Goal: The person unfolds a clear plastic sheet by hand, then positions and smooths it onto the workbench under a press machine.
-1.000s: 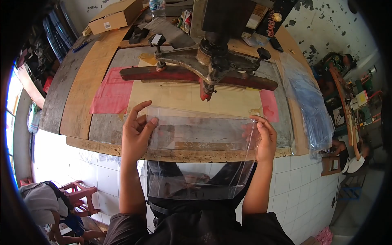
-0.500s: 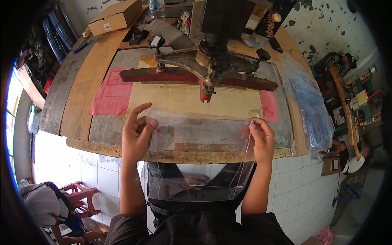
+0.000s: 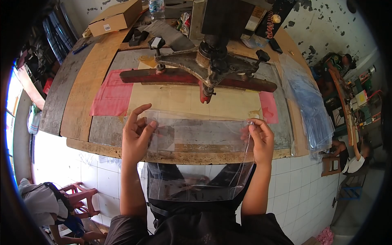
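A clear plastic sheet (image 3: 200,139) hangs between my hands, its lower part draped over the table's front edge toward my lap. My left hand (image 3: 138,132) pinches its left upper corner between thumb and fingers, with the index finger raised. At the right upper corner, my right hand (image 3: 260,138) holds the sheet between thumb and fingers. Beyond the sheet lies a cream-coloured sheet (image 3: 179,100) with pink pieces (image 3: 112,92) at its ends. Above it stands the press head with a red bar (image 3: 179,77).
Stacked clear and bluish plastic sheets (image 3: 312,118) lie at the table's right. A cardboard box (image 3: 116,18) and a water bottle (image 3: 156,9) stand at the back. One person (image 3: 43,200) is at lower left; other people are at the far right.
My right hand has shifted slightly left and down, its thumb now over the sheet's corner. The sheet's right side has moved inward a little. My left hand has barely moved.
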A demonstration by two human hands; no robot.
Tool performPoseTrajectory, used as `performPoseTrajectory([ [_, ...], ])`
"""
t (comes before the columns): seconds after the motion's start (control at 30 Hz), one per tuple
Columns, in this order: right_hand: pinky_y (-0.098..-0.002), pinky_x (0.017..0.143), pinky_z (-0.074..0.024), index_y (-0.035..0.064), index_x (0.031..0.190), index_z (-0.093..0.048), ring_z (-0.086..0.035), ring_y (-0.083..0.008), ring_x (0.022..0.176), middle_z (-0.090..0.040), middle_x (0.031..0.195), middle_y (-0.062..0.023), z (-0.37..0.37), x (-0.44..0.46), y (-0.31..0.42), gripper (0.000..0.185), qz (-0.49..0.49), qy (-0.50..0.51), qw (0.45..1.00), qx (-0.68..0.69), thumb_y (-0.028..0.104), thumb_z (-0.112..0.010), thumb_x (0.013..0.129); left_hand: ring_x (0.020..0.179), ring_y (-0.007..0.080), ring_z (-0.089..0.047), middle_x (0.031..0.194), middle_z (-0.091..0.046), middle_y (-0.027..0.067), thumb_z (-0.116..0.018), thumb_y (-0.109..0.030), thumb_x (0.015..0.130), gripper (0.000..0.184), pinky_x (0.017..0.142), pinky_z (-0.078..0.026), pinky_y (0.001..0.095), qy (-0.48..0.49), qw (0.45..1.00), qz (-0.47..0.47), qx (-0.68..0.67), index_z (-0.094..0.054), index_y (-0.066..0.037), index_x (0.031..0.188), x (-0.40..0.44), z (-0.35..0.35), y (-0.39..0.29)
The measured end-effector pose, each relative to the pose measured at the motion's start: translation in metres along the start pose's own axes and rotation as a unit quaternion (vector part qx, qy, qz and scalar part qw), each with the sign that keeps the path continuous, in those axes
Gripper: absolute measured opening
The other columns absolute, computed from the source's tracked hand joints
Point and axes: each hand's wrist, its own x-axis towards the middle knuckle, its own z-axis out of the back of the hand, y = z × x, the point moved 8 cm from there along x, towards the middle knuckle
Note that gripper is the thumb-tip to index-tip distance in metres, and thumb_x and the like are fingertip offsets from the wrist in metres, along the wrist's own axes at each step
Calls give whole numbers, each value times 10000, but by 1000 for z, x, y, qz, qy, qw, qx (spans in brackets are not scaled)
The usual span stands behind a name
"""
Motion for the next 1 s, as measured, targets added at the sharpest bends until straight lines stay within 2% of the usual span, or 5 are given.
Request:
performPoseTrajectory([
  [0.17,-278,688,-573,14,1181,-693,-699,-104,848,-714,945,-40,0,0,0,190,-3,-2,1000,0,138,-634,1050,762,51,-614,863,-716,30,-653,-99,1003,488,698,-447,207,0,1000,-7,-11,-522,-39,1469,0,-1,-1],
  [0.23,-275,686,-568,16,1180,-694,-701,-104,844,-718,947,-41,1,0,-1,189,-6,-3,1000,0,139,-633,1051,756,75,-667,913,-755,82,-641,-53,995,489,643,-452,205,-9,999,-19,-43,-509,-8,1464,0,-2,-3],
  [0.47,-277,691,-570,13,1188,-688,-698,-105,851,-716,947,-38,0,0,-1,201,0,2,1000,6,150,-634,1053,818,108,-706,962,-766,112,-628,-58,1009,424,694,-505,221,12,997,-17,-73,-535,11,1417,0,1,1],
  [0.73,-282,718,-582,-13,1226,-662,-687,-120,905,-696,1063,-64,-3,-1,1,241,7,19,999,27,118,-675,1024,866,100,-691,954,-754,77,-821,-104,920,185,740,-525,255,32,999,-24,-15,-717,34,984,-2,-1,8],
  [1.0,-273,731,-576,-26,1235,-651,-673,-112,922,-691,1118,-79,-4,-2,0,280,0,28,999,26,86,-727,989,812,78,-653,910,-711,51,-805,-163,940,228,721,-492,231,39,997,16,70,-710,44,921,-2,-1,6],
])
